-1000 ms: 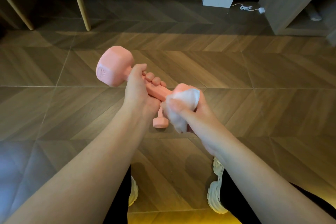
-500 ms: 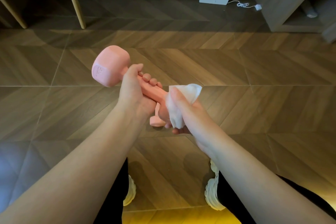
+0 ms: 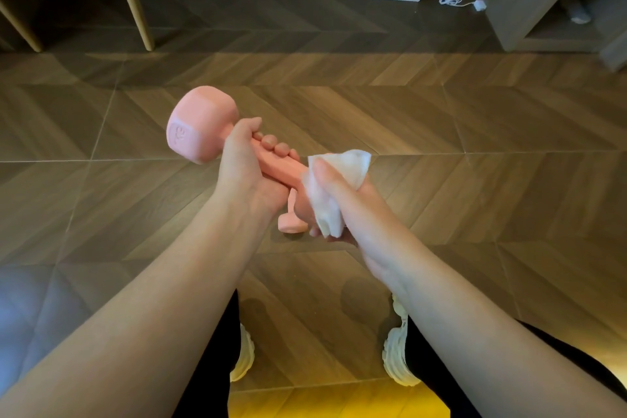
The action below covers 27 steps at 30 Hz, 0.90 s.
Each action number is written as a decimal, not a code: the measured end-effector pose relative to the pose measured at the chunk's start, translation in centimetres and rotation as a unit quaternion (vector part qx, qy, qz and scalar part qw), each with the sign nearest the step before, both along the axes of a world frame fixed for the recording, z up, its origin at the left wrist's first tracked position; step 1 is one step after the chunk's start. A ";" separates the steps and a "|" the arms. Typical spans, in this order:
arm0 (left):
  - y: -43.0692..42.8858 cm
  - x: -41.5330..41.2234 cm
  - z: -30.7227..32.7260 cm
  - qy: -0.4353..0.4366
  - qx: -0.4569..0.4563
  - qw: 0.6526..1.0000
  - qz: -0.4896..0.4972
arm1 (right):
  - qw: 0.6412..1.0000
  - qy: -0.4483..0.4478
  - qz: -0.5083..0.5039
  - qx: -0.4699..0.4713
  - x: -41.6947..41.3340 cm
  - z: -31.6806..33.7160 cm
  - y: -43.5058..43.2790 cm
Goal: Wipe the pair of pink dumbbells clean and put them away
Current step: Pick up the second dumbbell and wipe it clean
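Left hand (image 3: 245, 170) grips dumbbell (image 3: 200, 125) slanting up-left; right hand (image 3: 354, 210) clutches wipe (image 3: 351, 163), seemingly around it.

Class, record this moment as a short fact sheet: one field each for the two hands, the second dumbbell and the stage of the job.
Left hand: grips the handle of the held dumbbell
Right hand: holds the white wipe around that dumbbell's near end
Second dumbbell: on the floor below the hands, mostly hidden
Stage: wiping under way; neither dumbbell put away
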State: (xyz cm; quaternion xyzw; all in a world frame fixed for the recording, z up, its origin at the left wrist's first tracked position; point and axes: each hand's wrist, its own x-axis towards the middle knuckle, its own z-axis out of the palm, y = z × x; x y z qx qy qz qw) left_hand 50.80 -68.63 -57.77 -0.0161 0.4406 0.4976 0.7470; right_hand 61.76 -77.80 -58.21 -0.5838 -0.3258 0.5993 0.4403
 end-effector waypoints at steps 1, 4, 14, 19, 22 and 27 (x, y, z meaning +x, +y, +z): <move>0.0 0.1 0.0 0.000 0.003 1.000 0.000 | 1.000 0.006 0.004 -0.012 0.2 0.1 0.1; -0.1 -0.1 0.1 0.012 0.018 1.000 0.001 | 0.989 0.087 0.048 -0.109 0.9 0.2 -0.1; -0.3 0.0 0.0 0.000 0.017 1.000 0.014 | 0.983 0.154 0.009 -0.098 0.8 0.4 -0.1; -0.3 0.2 -0.2 -0.001 -0.001 1.000 0.025 | 0.989 0.124 -0.015 -0.072 1.2 0.2 0.1; -0.1 0.2 0.0 -0.003 0.006 0.999 0.040 | 0.990 0.135 0.016 -0.042 1.6 0.1 0.1; -0.2 0.2 -0.2 -0.003 0.005 0.999 0.040 | 0.998 0.052 -0.004 -0.022 0.5 0.2 0.0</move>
